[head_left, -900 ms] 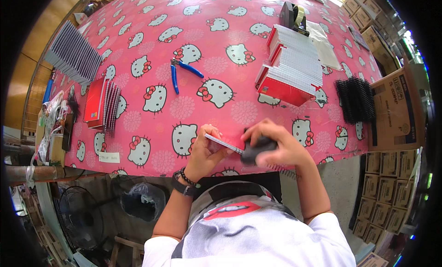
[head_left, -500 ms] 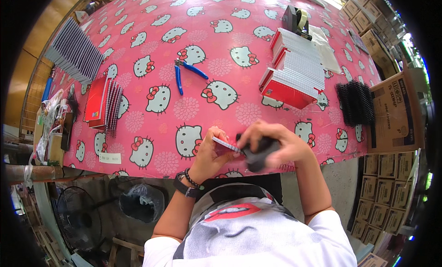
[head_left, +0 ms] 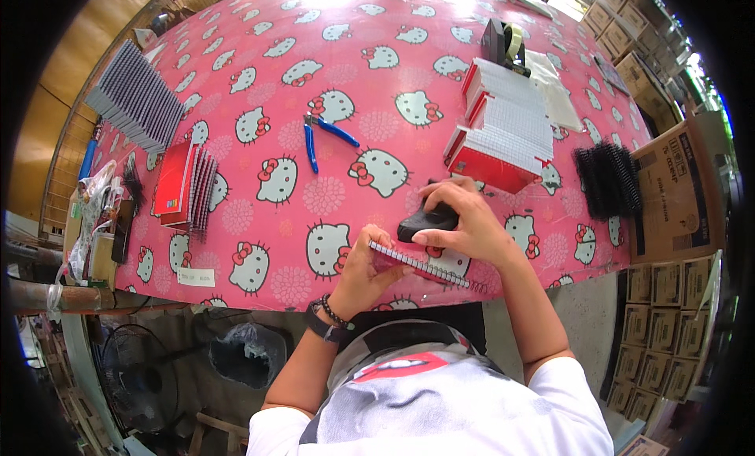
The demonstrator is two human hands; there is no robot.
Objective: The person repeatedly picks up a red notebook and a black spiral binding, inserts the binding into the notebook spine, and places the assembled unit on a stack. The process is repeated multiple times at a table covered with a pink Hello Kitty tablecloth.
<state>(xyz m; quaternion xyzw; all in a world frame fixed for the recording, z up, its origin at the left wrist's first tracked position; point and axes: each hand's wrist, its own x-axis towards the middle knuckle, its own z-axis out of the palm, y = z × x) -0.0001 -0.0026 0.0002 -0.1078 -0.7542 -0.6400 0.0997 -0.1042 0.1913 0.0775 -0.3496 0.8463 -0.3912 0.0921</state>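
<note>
left hand (head_left: 358,276) grips notebook (head_left: 421,265) | right hand (head_left: 464,224) clutches black tool (head_left: 425,220) | pliers (head_left: 322,137), notebook stack (head_left: 503,129) beyond

**Colours and patterns on the counter**

Counter (head_left: 236,243): pink cloth, repeating white cartoon-cat faces with red bows, pale flower medallions. Blue-handled pliers (head_left: 321,133). Red-covered spiral notebooks (head_left: 177,180), second stack red with white grid-lined pages (head_left: 503,129). Black plastic binding combs (head_left: 607,180). Brown cardboard boxes (head_left: 678,196). Held notebook (head_left: 425,269): red cover, silver wire spiral.
</note>
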